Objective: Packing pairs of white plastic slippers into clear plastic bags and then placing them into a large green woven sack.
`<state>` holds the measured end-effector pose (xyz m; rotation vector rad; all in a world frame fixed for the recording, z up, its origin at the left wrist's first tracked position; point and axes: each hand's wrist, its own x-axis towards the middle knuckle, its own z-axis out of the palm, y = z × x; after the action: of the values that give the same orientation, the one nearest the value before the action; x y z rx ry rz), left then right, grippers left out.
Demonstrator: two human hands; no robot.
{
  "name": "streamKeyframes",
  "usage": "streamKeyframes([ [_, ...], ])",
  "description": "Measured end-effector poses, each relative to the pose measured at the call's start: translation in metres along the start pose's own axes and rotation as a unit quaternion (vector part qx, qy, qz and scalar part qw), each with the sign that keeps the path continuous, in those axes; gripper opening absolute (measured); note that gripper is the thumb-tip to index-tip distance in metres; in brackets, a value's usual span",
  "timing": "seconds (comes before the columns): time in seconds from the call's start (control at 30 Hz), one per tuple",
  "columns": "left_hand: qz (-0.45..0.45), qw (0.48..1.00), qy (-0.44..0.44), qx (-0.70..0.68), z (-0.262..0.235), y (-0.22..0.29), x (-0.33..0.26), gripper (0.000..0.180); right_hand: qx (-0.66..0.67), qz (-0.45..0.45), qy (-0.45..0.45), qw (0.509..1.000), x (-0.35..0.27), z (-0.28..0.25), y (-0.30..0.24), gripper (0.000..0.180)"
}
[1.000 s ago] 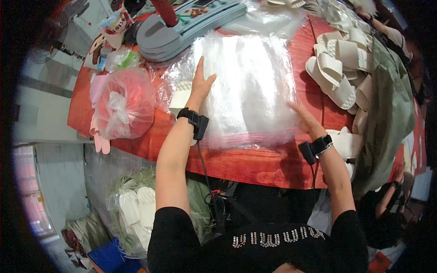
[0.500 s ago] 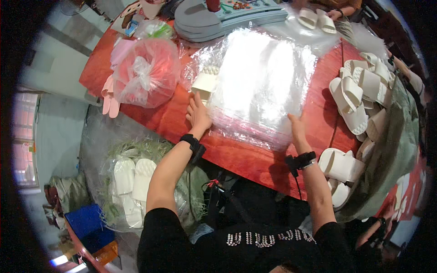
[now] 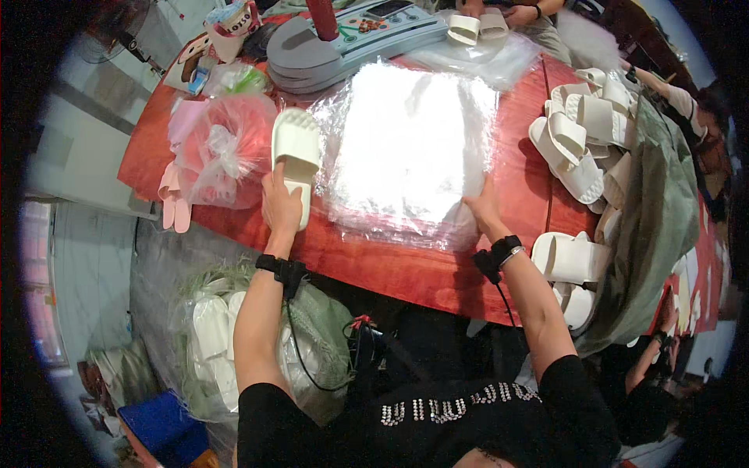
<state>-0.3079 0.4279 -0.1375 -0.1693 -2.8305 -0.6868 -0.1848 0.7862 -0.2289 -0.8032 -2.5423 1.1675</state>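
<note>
My left hand (image 3: 282, 204) holds a cream slide slipper (image 3: 298, 139) by the side of its strap, toe end pointing away from me. It is beside a stack of clear plastic bags (image 3: 406, 148) that glares white under the light. Against the right edge of that stack rests my right hand (image 3: 484, 209), its thumb and forefinger apart; it holds nothing that I can see.
A tied bag of red items (image 3: 226, 148) and pink slippers (image 3: 175, 199) lie left on the red table (image 3: 367, 269). A grey machine (image 3: 351, 43) stands behind. Cream slippers (image 3: 581, 132) are heaped right by green cloth (image 3: 651, 226). Another person's hand (image 3: 521, 14) is at the far side.
The slipper by the bag stack is now in my left hand and has moved left, off the stack's edge. My right hand stays at the stack's right side. The view has shifted.
</note>
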Motion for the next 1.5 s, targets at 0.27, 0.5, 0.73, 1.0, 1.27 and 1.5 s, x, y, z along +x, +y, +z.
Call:
streamKeyframes([
  [0.27,-0.048,0.998,-0.05,-0.008,0.027,-0.016,0.03,0.054,0.338,0.15,-0.13,0.92,-0.013,-0.007,-0.03,0.092],
  [0.5,0.047,0.987,-0.059,-0.143,0.112,-0.084,0.02,0.043,0.407,0.133,-0.02,0.903,-0.019,0.008,-0.065,0.1],
  [0.73,-0.08,0.849,-0.195,-0.484,0.126,-0.083,0.006,0.033,0.426,0.201,-0.094,0.877,-0.017,0.017,-0.044,0.095],
  [1.0,-0.025,0.982,-0.071,-0.176,0.059,-0.09,0.004,0.052,0.42,0.257,-0.146,0.858,-0.025,-0.017,0.021,0.087],
  [1.27,-0.032,0.999,0.012,0.0,0.058,-0.006,-0.003,0.043,0.431,0.151,-0.116,0.882,-0.029,-0.013,0.003,0.092],
  [1.5,0.145,0.96,-0.238,-0.007,0.082,-0.011,-0.035,0.052,-0.111,-0.125,-0.009,0.986,-0.061,-0.017,-0.027,0.084],
])
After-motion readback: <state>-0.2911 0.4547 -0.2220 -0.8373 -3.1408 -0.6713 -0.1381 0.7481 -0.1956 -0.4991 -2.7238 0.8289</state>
